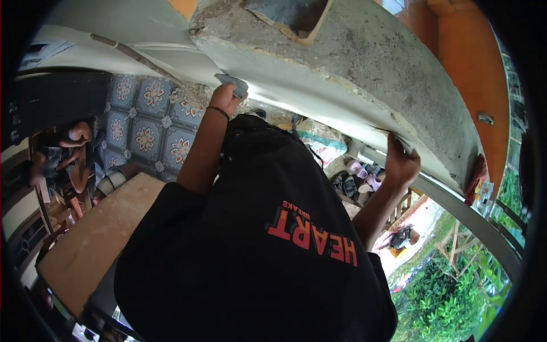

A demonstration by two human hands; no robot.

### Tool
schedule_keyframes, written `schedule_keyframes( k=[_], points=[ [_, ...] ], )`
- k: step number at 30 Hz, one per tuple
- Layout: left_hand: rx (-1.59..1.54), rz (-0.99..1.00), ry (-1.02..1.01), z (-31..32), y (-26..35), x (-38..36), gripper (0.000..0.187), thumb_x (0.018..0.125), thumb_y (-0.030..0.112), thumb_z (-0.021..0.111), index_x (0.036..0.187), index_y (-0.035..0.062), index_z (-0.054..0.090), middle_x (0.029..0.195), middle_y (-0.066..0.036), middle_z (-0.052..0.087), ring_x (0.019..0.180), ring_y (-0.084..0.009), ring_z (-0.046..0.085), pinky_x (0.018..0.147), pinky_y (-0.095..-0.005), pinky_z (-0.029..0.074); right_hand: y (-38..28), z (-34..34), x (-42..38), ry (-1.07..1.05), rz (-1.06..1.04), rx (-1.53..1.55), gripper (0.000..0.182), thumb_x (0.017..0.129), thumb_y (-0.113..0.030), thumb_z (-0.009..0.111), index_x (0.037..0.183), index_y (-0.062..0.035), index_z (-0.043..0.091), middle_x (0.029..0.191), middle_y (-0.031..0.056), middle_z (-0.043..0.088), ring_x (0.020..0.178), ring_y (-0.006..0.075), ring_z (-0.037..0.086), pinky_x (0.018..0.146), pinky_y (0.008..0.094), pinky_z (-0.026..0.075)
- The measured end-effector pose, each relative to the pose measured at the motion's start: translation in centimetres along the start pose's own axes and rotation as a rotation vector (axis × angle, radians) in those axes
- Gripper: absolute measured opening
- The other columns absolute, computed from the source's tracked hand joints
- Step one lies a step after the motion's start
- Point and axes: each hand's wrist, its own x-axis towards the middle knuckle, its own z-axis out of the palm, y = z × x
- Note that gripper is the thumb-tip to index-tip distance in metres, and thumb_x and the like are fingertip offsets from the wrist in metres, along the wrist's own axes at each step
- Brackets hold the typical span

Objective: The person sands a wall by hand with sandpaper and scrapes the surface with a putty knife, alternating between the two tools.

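Observation:
My left hand (pixel 227 101) is closed on a flat grey plate (pixel 232 84), which lies against the smooth white face (pixel 273 94) below a rough concrete ledge (pixel 364 71). Farther right, my right hand (pixel 403 163) pinches a thin, dark-edged flat piece (pixel 394 137) at the same white face, just under the ledge's chipped edge. What kind of tool this piece is I cannot tell. A dark band circles my left wrist. Between my arms is my black shirt (pixel 273 182) with red lettering.
A wooden table (pixel 102 228) stands at the left, near a patterned tile wall (pixel 151 137). Another person (pixel 71 154) is beyond it. Shoes (pixel 356 176) and a sack (pixel 322 142) are on the floor. On the ledge is a dark-filled tray (pixel 290 17). Greenery (pixel 439 290) shows past the railing.

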Motion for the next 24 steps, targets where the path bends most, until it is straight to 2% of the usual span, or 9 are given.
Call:
schedule_keyframes(
  k=[1,3,5,7,8,11,15,20,24],
  points=[
    [0.037,-0.062,0.003,0.1,0.3,1.1,0.026,0.082,0.002,0.038,0.107,-0.0012,0.042,0.109,-0.015,0.048,0.101,-0.0304,0.050,0.084,-0.0476,0.046,1.2,-0.9,0.4,-0.010,-0.064,-0.082,0.048,0.079,-0.011,0.031,0.122,0.0112,0.026,0.124,0.0298,0.034,0.115,0.0445,0.035,0.100,0.0573,0.025],
    [0.079,-0.075,-0.032,0.6,0.9,2.2,0.029,0.082,0.000,0.037,0.110,-0.0014,0.040,0.111,-0.017,0.047,0.102,-0.0321,0.050,0.086,-0.0492,0.045,4.2,-0.6,-0.2,-0.093,-0.009,-0.118,0.047,0.073,-0.002,0.036,0.118,0.0107,0.030,0.119,0.0273,0.040,0.110,0.0422,0.041,0.095,0.0549,0.034],
    [0.192,-0.188,-0.037,-0.2,0.8,4.1,0.030,0.081,-0.001,0.037,0.111,-0.0028,0.040,0.111,-0.018,0.047,0.103,-0.0328,0.049,0.087,-0.0502,0.043,8.1,-3.8,2.3,-0.051,-0.144,-0.669,0.043,0.074,0.001,0.036,0.116,0.0084,0.034,0.119,0.0248,0.040,0.109,0.0408,0.042,0.096,0.0540,0.034],
    [0.238,-0.193,-0.040,0.5,1.4,3.9,0.029,0.082,0.000,0.037,0.110,-0.0061,0.040,0.110,-0.019,0.047,0.103,-0.0328,0.049,0.089,-0.0496,0.042,10.1,-1.7,2.1,0.093,0.012,-0.237,0.040,0.075,0.002,0.035,0.115,0.0064,0.038,0.118,0.0232,0.042,0.110,0.0386,0.042,0.096,0.0530,0.034],
    [0.213,-0.210,-0.118,1.5,2.4,2.3,0.028,0.082,0.000,0.038,0.109,-0.0075,0.040,0.110,-0.019,0.048,0.103,-0.0327,0.049,0.089,-0.0485,0.042,10.0,-0.7,1.2,0.091,0.043,-0.182,0.034,0.075,0.005,0.035,0.108,0.0117,0.040,0.113,0.0237,0.045,0.105,0.0354,0.047,0.093,0.0501,0.039],
    [0.107,-0.257,-0.294,5.1,5.3,-3.9,0.027,0.081,0.000,0.039,0.107,-0.0105,0.040,0.110,-0.020,0.048,0.103,-0.0321,0.050,0.091,-0.0453,0.042,8.3,4.2,-4.1,-0.010,0.063,-0.097,0.036,0.075,0.004,0.034,0.110,0.0108,0.038,0.113,0.0247,0.045,0.107,0.0369,0.046,0.094,0.0504,0.038],
    [0.064,-0.257,-0.335,5.8,5.1,-3.9,0.026,0.080,0.001,0.041,0.104,-0.0087,0.043,0.102,-0.019,0.052,0.094,-0.0286,0.055,0.085,-0.0397,0.045,10.8,6.5,-5.3,0.030,0.173,-0.124,0.037,0.077,0.001,0.035,0.113,0.0113,0.035,0.120,0.0267,0.041,0.114,0.0391,0.039,0.100,0.0530,0.030],
    [0.235,-0.337,-0.184,3.9,2.6,1.2,0.025,0.081,-0.002,0.039,0.105,-0.0099,0.041,0.106,-0.019,0.049,0.099,-0.0304,0.052,0.088,-0.0424,0.044,17.6,1.1,1.0,-0.016,0.286,-0.195,0.033,0.081,0.001,0.033,0.112,0.0094,0.036,0.117,0.0256,0.041,0.111,0.0404,0.040,0.099,0.0556,0.029],
    [0.075,-0.317,-0.275,3.6,5.1,-0.9,0.028,0.081,-0.002,0.039,0.108,-0.0101,0.040,0.111,-0.021,0.048,0.102,-0.0306,0.051,0.091,-0.0419,0.042,15.2,3.9,-2.7,-0.084,0.272,-0.146,0.037,0.080,0.003,0.033,0.116,0.0082,0.033,0.119,0.0250,0.041,0.114,0.0389,0.039,0.099,0.0548,0.030]
  ],
)
